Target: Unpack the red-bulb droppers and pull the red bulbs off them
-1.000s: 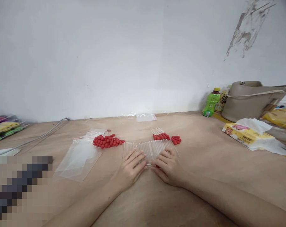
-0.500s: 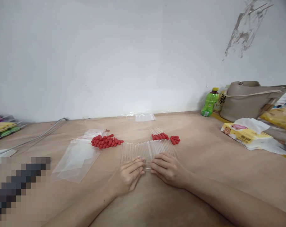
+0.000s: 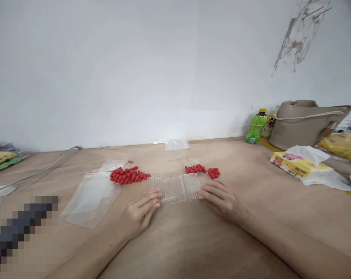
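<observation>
A row of thin clear glass tubes (image 3: 179, 188) lies side by side on the table in front of me. My left hand (image 3: 143, 209) rests at the near left end of the row, its fingers loosely bent and their tips touching the tubes. At the right end, the fingertips of my right hand (image 3: 222, 197) lie against the tubes, gripping nothing that I can see. A short pale strip (image 3: 168, 200) crosses the near ends close to my left fingers. Red rubber bulbs (image 3: 127, 176) are heaped beyond the row on the left. Glass droppers with red bulbs (image 3: 195, 168) lie behind it on the right.
Clear plastic bags (image 3: 90, 197) lie left of the row, and a small bag (image 3: 177, 145) lies near the wall. On the right are a tissue pack (image 3: 301, 166), a green bottle (image 3: 257, 127) and a beige bag (image 3: 297, 126). A grey cable (image 3: 53, 166) runs along the left.
My hands have moved apart, from the middle of the row outward to its left and right ends. More of the tubes' near ends now show.
</observation>
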Motion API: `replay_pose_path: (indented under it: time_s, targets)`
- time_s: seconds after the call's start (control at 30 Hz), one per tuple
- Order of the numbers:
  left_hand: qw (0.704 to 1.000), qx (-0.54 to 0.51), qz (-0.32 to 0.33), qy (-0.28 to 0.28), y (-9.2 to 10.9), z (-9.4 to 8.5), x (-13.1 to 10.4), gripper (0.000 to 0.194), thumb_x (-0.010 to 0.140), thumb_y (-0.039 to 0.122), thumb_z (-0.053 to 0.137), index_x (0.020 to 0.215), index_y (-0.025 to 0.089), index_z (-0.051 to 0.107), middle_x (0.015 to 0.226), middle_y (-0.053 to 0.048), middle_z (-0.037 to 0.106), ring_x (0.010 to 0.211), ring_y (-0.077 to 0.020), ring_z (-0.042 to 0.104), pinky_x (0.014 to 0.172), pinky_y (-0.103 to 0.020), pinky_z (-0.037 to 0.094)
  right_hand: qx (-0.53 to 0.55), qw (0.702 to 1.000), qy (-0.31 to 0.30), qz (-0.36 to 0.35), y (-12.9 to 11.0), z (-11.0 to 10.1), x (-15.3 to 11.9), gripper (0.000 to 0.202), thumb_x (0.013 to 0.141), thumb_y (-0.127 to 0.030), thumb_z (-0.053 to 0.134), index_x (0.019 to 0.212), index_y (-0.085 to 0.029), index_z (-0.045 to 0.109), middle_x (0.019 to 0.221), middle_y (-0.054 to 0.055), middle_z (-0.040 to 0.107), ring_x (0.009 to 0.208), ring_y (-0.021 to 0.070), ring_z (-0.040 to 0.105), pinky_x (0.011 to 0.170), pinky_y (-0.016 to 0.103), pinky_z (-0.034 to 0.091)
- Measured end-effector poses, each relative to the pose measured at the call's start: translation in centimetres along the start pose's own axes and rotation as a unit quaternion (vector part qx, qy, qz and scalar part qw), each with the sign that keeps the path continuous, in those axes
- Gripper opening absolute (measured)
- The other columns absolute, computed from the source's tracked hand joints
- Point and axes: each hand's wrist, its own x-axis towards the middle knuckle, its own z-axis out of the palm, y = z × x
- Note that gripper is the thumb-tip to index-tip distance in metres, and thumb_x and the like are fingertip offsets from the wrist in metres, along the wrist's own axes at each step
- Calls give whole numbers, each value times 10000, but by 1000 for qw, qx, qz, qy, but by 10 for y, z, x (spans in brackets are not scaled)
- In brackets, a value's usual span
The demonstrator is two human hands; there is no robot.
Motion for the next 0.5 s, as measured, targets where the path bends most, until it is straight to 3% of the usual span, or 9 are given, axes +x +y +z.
replay_pose_path:
  time_s: [0.1,0.17,0.3,0.4,0.5]
  targets:
    - [989,55,-133,32,-18,-6,0,187,857,200,446,949,178,607,832,-38,584,758,-134,587,666,-257,506,-51,994,31,88,24,-6,-7,121,808,-233,555,889,-221,644,784,23,666,688,125,561,649,271,405]
    - [978,81,-187,50,-32,-5,-1,229,869,232,417,979,173,609,726,-17,517,666,-124,540,614,-255,478,-68,980,40,183,42,-6,-13,153,821,-273,532,922,-228,638,742,17,661,640,116,567,608,249,398]
    - [969,111,-204,82,-51,-2,-3,259,859,256,418,1006,146,601,695,-7,477,608,-117,491,575,-248,445,-45,910,95,401,78,-1,-30,305,792,-440,510,918,-172,580,743,40,641,555,121,535,529,241,409]
    - [970,116,-197,77,-55,0,-4,200,837,254,458,882,152,624,688,-3,501,585,-103,487,554,-227,429,-22,882,103,459,95,2,-39,341,758,-493,511,826,-163,565,717,44,619,527,121,494,517,252,408]
    - [976,118,-174,60,-54,2,-5,182,831,229,458,772,164,617,668,4,505,585,-93,496,556,-209,424,8,867,108,486,101,4,-42,331,752,-455,503,859,-152,580,740,53,621,528,119,479,514,254,411]
